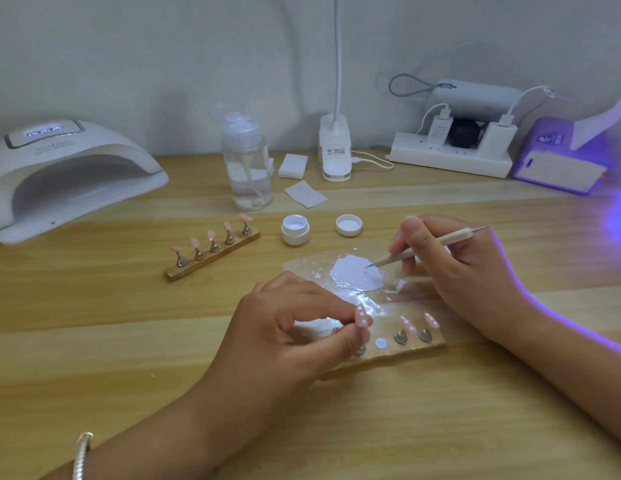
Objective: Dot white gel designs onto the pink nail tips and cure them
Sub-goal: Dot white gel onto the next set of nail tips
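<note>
Left hand [285, 327] pinches a dotted pink nail tip [362, 318], right hand [451, 265] grips a dotting tool [454, 236]; lamp [94, 150] reads SUN.

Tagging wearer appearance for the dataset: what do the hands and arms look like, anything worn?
Both are bare, with no gloves and no sleeves in view. The left hand has a silver bracelet at the wrist. The right hand wears nothing visible. No rings seen.
</note>
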Demonstrator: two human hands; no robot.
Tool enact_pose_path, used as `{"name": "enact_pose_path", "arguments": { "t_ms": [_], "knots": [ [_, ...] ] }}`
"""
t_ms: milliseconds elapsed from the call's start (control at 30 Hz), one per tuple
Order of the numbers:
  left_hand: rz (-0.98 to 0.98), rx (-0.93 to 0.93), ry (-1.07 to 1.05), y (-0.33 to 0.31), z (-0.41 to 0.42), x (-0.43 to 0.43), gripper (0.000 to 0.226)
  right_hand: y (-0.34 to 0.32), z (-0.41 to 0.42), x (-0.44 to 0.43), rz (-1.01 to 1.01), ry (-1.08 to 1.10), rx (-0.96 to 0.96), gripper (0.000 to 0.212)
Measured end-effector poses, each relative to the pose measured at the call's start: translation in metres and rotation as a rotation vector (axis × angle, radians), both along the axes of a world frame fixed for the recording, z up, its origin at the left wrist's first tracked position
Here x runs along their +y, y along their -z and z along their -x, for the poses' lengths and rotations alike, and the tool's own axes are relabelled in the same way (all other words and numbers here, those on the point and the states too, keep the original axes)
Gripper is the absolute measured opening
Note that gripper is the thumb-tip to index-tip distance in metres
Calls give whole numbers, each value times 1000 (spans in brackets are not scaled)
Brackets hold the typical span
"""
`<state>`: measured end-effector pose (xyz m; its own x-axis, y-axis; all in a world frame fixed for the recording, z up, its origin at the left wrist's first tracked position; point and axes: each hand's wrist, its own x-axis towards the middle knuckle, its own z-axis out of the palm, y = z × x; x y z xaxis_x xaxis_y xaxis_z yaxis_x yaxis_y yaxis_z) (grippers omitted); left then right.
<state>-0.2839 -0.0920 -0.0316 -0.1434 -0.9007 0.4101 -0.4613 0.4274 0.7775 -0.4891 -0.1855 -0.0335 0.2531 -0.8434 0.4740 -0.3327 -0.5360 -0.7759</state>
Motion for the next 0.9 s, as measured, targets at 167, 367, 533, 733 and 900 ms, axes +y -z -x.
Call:
{"name": "enact_pose_path", "arguments": {
  "t_ms": [167,367,533,733,900],
  "knots": [
    [8,-2,6,0,0,0,8,0,-1,0,-16,2,19,36],
    [4,6,15,0,0,0,8,-1,-1,0,-37,0,21,37],
    [7,7,12,0,0,-1,8,-1,0,0,-33,-4,9,36],
    [4,8,6,0,0,-1,6,-1,-1,0,-56,0,14,36],
    [4,9,7,0,0,-1,9,-1,-1,0,-80,-2,-3,37]
  ]
}}
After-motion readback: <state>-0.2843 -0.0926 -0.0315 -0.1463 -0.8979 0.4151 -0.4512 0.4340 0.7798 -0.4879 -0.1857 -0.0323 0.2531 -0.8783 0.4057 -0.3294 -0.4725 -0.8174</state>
